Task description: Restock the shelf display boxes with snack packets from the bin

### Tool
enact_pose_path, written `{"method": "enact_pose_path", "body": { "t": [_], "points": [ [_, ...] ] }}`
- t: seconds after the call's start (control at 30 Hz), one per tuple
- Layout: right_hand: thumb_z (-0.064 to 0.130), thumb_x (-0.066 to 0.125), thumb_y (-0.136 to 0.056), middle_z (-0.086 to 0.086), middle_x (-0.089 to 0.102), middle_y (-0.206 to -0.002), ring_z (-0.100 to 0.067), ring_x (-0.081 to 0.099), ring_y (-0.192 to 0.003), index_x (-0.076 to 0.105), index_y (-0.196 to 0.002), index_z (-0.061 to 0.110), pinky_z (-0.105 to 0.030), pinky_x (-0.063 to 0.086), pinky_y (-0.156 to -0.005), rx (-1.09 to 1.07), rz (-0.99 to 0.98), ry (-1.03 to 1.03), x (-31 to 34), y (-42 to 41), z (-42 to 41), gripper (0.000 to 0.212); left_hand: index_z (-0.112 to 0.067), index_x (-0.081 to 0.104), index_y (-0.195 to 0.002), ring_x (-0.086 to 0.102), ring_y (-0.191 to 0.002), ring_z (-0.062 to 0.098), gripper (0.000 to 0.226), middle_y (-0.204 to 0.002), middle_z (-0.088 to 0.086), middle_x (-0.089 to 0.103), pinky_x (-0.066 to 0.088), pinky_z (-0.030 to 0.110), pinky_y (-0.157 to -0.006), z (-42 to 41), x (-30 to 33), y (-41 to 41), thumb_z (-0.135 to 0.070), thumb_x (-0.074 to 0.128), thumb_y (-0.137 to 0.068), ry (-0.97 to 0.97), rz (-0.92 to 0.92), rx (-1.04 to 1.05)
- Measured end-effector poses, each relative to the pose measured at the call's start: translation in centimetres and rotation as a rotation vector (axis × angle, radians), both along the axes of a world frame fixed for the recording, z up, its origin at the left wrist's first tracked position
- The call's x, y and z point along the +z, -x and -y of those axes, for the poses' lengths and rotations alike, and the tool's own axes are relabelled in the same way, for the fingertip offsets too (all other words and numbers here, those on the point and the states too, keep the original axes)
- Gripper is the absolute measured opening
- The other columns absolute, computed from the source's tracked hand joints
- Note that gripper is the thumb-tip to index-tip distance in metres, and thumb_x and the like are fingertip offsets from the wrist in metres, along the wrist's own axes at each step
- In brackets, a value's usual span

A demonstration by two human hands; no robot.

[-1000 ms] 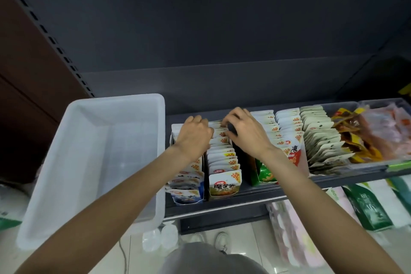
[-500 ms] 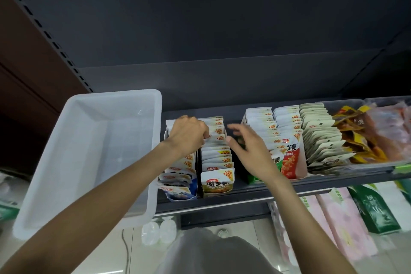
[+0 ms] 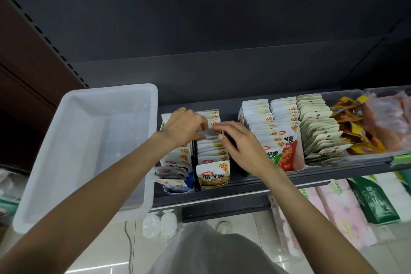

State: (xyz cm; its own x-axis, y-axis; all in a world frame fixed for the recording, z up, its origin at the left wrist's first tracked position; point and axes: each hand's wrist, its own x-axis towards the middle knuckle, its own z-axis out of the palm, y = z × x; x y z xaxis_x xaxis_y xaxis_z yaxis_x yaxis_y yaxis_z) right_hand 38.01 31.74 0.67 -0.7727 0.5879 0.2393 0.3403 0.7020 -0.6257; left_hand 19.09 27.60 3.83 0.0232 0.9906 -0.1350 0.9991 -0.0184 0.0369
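Note:
A white plastic bin sits at the left end of the dark shelf and looks empty. Two display boxes stand beside it: a blue-fronted box and a green-and-orange one, both packed with upright white snack packets. My left hand is over the back of these boxes, its fingertips pinching the top of a packet in the green-and-orange box's row. My right hand hovers next to it with fingers spread and relaxed, fingertips touching the same row.
More display boxes of white packets and clear tubs of yellow and pink snacks fill the shelf to the right. Green and pink packages sit on the lower shelf. A dark back panel rises behind the shelf.
My right hand drew back from the packets, opened, then moved left toward the left hand. My left hand stayed at the back of the two boxes and now pinches a packet.

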Motion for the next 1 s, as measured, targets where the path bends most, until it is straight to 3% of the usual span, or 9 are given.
{"method": "enact_pose_path", "body": {
  "t": [0.17, 0.33, 0.43, 0.53, 0.67, 0.77, 0.87, 0.93, 1.0],
  "points": [
    [0.018, 0.048, -0.098, 0.001, 0.05, -0.132, -0.009, 0.045, -0.123, 0.051, -0.132, 0.014, -0.02, 0.036, -0.103, -0.018, 0.012, 0.064, -0.7, 0.6, 0.5, 0.034, -0.029, 0.069, -0.1, 0.062, -0.096, 0.022, 0.018, -0.1, -0.001, 0.069, 0.043, 0.03, -0.077, 0.0, 0.3, -0.8, -0.039, 0.061, -0.088, -0.036, -0.027, 0.053],
    [0.025, 0.044, -0.1, 0.005, 0.042, -0.139, -0.005, 0.039, -0.128, 0.05, -0.133, 0.017, -0.012, 0.027, -0.104, -0.092, -0.035, 0.114, -0.4, 0.7, 1.3, 0.035, -0.026, 0.068, -0.105, 0.06, -0.1, 0.017, 0.021, -0.103, -0.002, 0.069, 0.04, 0.029, -0.085, 1.0, 0.6, -0.7, -0.035, 0.06, -0.089, -0.186, 0.007, -0.002],
    [0.029, 0.041, -0.101, 0.008, 0.034, -0.146, 0.001, 0.03, -0.133, 0.042, -0.139, 0.019, -0.006, 0.021, -0.105, -0.161, -0.106, 0.218, 0.0, 0.5, 2.7, 0.04, -0.02, 0.073, -0.089, 0.064, -0.084, 0.02, 0.012, -0.086, -0.002, 0.071, 0.044, 0.03, -0.073, 1.6, 1.4, -0.4, -0.028, 0.072, -0.081, -0.363, 0.04, -0.072],
    [0.035, 0.041, -0.1, 0.011, 0.027, -0.152, 0.003, 0.023, -0.138, 0.031, -0.146, 0.023, -0.019, 0.024, -0.112, -0.223, -0.182, 0.367, -0.1, 0.0, 4.0, 0.048, -0.018, 0.073, -0.08, 0.063, -0.07, 0.019, 0.009, -0.074, -0.003, 0.069, 0.047, 0.028, -0.063, 2.2, 1.5, 0.0, -0.024, 0.078, -0.075, -0.525, 0.054, -0.097],
    [0.036, 0.04, -0.1, 0.012, 0.027, -0.153, 0.003, 0.023, -0.138, 0.023, -0.15, 0.024, -0.026, 0.023, -0.116, -0.21, -0.081, 0.511, -0.7, -0.5, 4.7, 0.054, -0.018, 0.075, -0.087, 0.064, -0.077, 0.019, 0.01, -0.079, -0.001, 0.071, 0.048, 0.033, -0.072, 3.6, 0.7, -0.2, -0.026, 0.072, -0.081, -0.46, 0.043, -0.113],
    [0.042, 0.038, -0.097, 0.015, 0.031, -0.151, 0.004, 0.027, -0.135, 0.023, -0.15, 0.025, -0.022, 0.025, -0.114, -0.217, -0.105, 0.649, -0.7, -0.4, 5.0, 0.057, -0.021, 0.072, -0.107, 0.062, -0.096, 0.021, 0.025, -0.098, 0.002, 0.072, 0.042, 0.038, -0.087, 4.7, 0.0, -0.8, -0.032, 0.054, -0.094, -0.307, -0.009, -0.03],
    [0.05, 0.033, -0.092, 0.023, 0.032, -0.145, 0.015, 0.032, -0.127, 0.023, -0.149, 0.028, -0.008, 0.029, -0.104, -0.249, -0.221, 0.79, -0.4, -0.7, 5.4, 0.062, -0.023, 0.054, -0.131, 0.049, -0.121, 0.018, 0.038, -0.129, 0.0, 0.059, 0.033, 0.035, -0.103, 6.2, 0.9, -2.2, -0.036, 0.041, -0.098, -0.337, 0.183, 0.182],
    [0.048, 0.029, -0.092, 0.024, 0.032, -0.144, 0.024, 0.034, -0.119, 0.022, -0.148, 0.028, -0.001, 0.033, -0.096, -0.245, -0.296, 0.878, -0.4, -1.0, 5.7, 0.06, -0.028, 0.043, -0.138, 0.041, -0.129, 0.01, 0.042, -0.14, -0.006, 0.047, 0.031, 0.027, -0.107, 7.9, 1.8, -4.7, -0.038, 0.04, -0.098, -0.419, 0.559, 0.417],
    [0.048, 0.028, -0.091, 0.022, 0.031, -0.147, 0.022, 0.035, -0.121, 0.021, -0.15, 0.027, 0.0, 0.034, -0.093, -0.247, -0.365, 0.932, -0.6, -1.1, 6.2, 0.062, -0.037, 0.034, -0.14, 0.032, -0.132, -0.002, 0.044, -0.145, -0.018, 0.036, 0.029, 0.018, -0.106, 9.5, 2.1, -8.0, -0.041, 0.041, -0.097, -0.506, 0.983, 0.565]
  ]
}}
